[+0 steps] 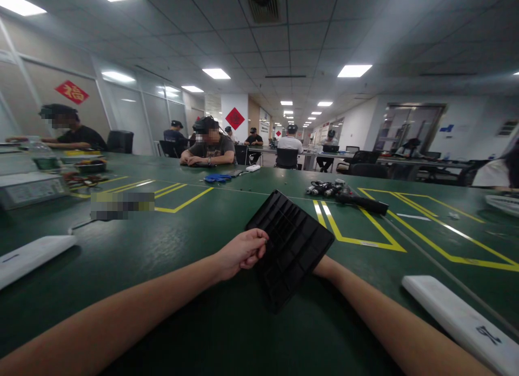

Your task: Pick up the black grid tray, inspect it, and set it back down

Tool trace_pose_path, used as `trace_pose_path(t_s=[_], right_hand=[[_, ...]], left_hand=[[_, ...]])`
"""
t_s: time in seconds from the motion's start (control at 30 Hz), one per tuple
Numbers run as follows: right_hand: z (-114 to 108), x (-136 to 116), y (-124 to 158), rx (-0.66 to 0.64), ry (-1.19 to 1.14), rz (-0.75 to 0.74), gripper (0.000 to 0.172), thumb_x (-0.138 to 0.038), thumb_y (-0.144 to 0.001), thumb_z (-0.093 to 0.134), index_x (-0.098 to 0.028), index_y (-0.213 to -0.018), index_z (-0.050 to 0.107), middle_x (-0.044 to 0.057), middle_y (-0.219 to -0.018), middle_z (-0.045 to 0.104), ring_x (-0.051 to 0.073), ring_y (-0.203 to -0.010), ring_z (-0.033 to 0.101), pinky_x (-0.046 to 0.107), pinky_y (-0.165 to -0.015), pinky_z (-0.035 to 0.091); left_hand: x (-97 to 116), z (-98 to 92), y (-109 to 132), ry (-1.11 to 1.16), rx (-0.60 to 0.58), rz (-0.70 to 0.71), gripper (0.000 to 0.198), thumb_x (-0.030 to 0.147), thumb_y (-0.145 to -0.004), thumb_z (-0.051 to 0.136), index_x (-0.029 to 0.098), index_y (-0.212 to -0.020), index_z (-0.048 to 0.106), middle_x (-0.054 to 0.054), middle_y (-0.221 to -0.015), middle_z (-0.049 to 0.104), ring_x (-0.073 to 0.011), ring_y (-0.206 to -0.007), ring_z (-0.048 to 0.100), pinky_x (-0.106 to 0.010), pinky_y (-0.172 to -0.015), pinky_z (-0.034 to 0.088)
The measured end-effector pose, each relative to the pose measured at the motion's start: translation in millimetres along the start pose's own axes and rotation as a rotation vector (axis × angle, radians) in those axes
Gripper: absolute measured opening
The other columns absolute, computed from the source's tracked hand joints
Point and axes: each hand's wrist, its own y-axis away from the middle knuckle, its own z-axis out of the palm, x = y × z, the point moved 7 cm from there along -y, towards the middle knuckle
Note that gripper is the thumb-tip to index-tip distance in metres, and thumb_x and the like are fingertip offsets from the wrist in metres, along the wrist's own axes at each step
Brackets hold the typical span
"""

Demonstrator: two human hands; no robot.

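Observation:
A square black plastic tray (pixel 294 246), divided by ribs into narrow compartments, is held up tilted above the green table. My right hand (pixel 323 266) grips it from behind at its right side; most of that hand and its fingers are hidden by the tray. In front of the tray's left part, my left hand (pixel 244 250) is closed, thumb and fingers pinched together. Whatever is between those fingertips, if anything, is too small to make out.
White flat boxes (pixel 458 316) lie at the near right and left. A heap of black and silver parts (pixel 328 188) and a black tube (pixel 367 205) lie beyond the tray. Blue gloves (pixel 218 178) rest farther back, near a seated person (pixel 211 146). Yellow tape (pixel 365 243) marks the green table (pixel 190 322).

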Motion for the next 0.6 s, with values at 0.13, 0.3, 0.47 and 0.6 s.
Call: trace_pose_path(t_s=[0.13,0.3,0.47,0.6], right_hand=[[3.2,-2.5,-2.2,-0.029,-0.012,-0.022,0.044,-0.034,-0.081,0.045,-0.024,-0.124,0.046,0.006,-0.130,0.047,0.020,-0.121,0.041,0.042,-0.104,0.026],[3.3,-3.6,-2.9,-0.030,0.023,-0.088,0.046,-0.036,-0.081,0.045,-0.022,-0.125,0.046,0.008,-0.132,0.044,0.023,-0.121,0.040,0.043,-0.105,0.025],[3.1,-1.4,-2.2,-0.029,0.003,-0.036,0.043,-0.034,-0.082,0.045,-0.024,-0.124,0.046,0.006,-0.132,0.045,0.022,-0.121,0.040,0.044,-0.104,0.025],[2.6,0.1,-1.7,-0.024,-0.032,-0.010,0.043,-0.032,-0.080,0.050,-0.025,-0.122,0.049,0.006,-0.131,0.046,0.023,-0.121,0.040,0.046,-0.104,0.026]], left_hand=[[3.4,-9.2,-1.5,-0.260,0.114,0.096,0.019,0.034,-0.076,0.052,0.019,-0.084,0.043,0.009,-0.047,0.043,-0.0025,-0.031,0.026,-0.015,-0.033,0.015],[15.4,-12.6,0.5,-0.522,0.241,0.288,0.022,0.038,-0.075,0.052,0.017,-0.073,0.047,0.006,-0.054,0.045,-0.0073,-0.049,0.042,-0.020,-0.048,0.033],[16.2,-12.5,3.1,-0.594,0.262,0.289,0.025,0.041,-0.079,0.045,0.017,-0.072,0.048,0.005,-0.055,0.045,-0.0100,-0.054,0.044,-0.023,-0.053,0.034],[16.9,-7.5,5.8,-0.497,0.190,0.314,0.018,0.033,-0.075,0.053,0.018,-0.082,0.046,0.006,-0.060,0.045,-0.0096,-0.056,0.044,-0.022,-0.055,0.035]])
